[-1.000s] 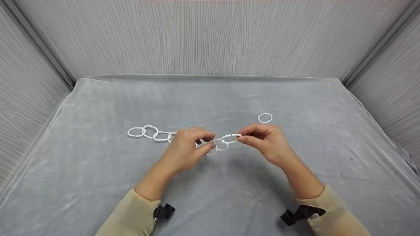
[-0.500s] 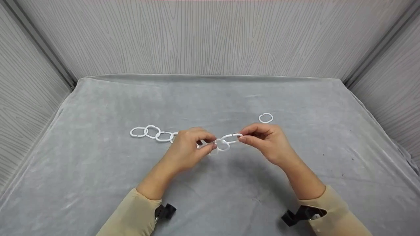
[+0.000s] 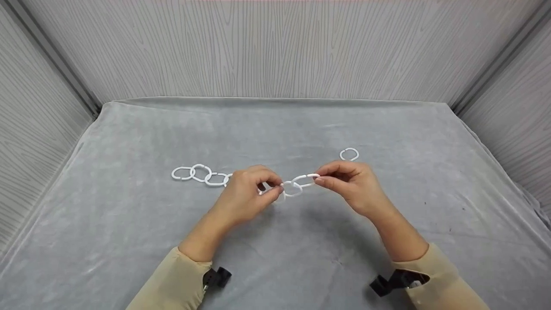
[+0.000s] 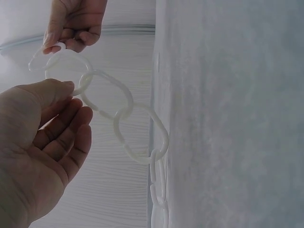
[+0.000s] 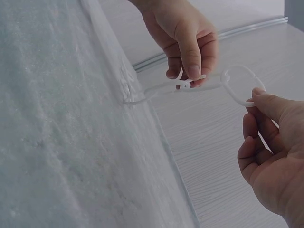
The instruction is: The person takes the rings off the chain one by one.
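Observation:
A chain of white plastic rings (image 3: 202,175) lies on the grey cloth (image 3: 129,224) and rises to my hands at mid table. My left hand (image 3: 247,196) pinches a ring of the chain (image 4: 71,78) between thumb and fingers. My right hand (image 3: 348,185) pinches the end ring (image 3: 304,179), which is hooked through the ring next to it (image 3: 292,189). In the right wrist view that end ring (image 5: 237,85) is held at my right thumb tip, with the left hand (image 5: 187,42) across from it. One loose white ring (image 3: 348,154) lies beyond my right hand.
Grey wood-grain walls (image 3: 275,47) close the table on three sides. The cloth reaches the walls at the back and the sides. Black wrist camera mounts (image 3: 215,277) sit under both beige sleeves.
Both hands and the held rings have shifted slightly up and to the right. The chain's flat end has slid a little to the right.

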A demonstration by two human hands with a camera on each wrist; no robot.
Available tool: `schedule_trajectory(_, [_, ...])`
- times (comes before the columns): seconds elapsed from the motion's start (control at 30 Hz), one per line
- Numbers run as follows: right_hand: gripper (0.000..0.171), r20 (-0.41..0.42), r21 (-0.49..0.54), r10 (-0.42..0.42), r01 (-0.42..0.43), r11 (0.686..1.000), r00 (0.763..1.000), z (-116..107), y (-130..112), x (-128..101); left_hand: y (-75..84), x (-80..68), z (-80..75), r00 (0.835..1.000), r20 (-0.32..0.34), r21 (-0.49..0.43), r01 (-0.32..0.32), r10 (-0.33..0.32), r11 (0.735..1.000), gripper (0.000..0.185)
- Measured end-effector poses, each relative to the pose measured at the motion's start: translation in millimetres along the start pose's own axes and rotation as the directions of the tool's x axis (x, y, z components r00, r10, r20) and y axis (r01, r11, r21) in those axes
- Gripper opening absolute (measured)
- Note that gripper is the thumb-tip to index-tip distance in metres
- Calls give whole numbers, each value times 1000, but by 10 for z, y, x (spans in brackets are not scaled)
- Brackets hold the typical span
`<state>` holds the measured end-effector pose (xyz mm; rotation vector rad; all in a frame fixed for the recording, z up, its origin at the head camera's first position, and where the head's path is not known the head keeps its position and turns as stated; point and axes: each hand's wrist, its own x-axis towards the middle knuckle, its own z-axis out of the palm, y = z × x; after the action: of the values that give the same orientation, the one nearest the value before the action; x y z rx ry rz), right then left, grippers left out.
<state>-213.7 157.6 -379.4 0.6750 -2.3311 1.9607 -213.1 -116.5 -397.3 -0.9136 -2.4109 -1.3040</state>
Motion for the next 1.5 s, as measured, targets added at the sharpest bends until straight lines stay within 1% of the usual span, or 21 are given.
schedule_trajectory(0.13, [18,-20,-2,1,-1,1000,1000,-3,-2,-2,20,-4,-17,1000,-20,-4,-6,6,1000,6])
schedule_trajectory(0.27, [19,-30,9,3,-2,1000,1000,-6,-3,0,56,-1,-34,1000,-27,-11,1,-2,1000,5])
schedule_trajectory(0.47, [13,-25,-3,-35,35,999,999,-12,11,6,86,2,-43,1000,-27,-20,-5,4,1000,6])
schedule_trajectory(0.73, [11,-22,-72,-59,57,996,998,-5,-24,11,109,5,-29,999,-18,-30,-33,33,999,4])
schedule_trajectory(0.8, [10,-18,-112,-64,62,992,998,0,-45,22,110,5,-27,999,-17,-29,-40,40,999,4])
schedule_trajectory(0.93, [9,5,-212,-82,81,974,997,7,-85,56,128,3,-39,999,-13,-28,-44,44,999,5])
schedule_trajectory(1.03, [9,25,-261,-87,90,961,996,9,-107,81,133,1,-46,999,-7,-29,-45,45,999,5])
schedule_trajectory(1.2, [10,53,-292,-88,100,951,995,11,-115,122,130,4,-43,999,5,-21,-51,51,998,7])
schedule_trajectory(1.33, [9,74,-292,-98,115,950,992,23,-110,158,139,8,-45,998,9,-27,-63,64,998,7])
schedule_trajectory(1.5, [9,81,-294,-111,131,947,990,30,-114,178,149,8,-42,997,11,-28,-82,83,996,5])
